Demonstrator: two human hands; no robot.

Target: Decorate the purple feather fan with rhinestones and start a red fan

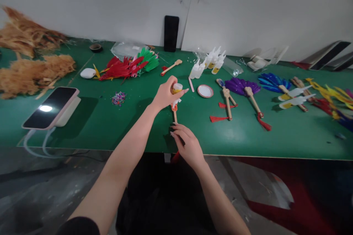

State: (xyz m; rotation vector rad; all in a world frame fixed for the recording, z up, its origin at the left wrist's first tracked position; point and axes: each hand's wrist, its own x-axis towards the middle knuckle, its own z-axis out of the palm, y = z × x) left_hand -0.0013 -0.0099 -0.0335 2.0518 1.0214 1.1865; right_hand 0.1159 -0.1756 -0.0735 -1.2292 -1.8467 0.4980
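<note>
My left hand (164,93) grips a small glue bottle (177,87) with a yellow label, tipped with its white nozzle end downward. Directly below it is the orange-marked head of a wooden fan handle (175,116); whether the nozzle touches it I cannot tell. The fingers of my right hand (189,146) are closed on the lower end of that handle, near the table's front edge. To the right lies a small white dish (205,91) with a red rim, and a pink stick (191,84) rests beside it.
Several glue bottles (195,70) stand behind the dish. Purple (242,85) and blue feather fans (273,82) lie right, red (124,69) and green feathers (150,60) left. Colourful sequins (118,98), a propped phone (51,108) and tan feathers (38,69) are farther left.
</note>
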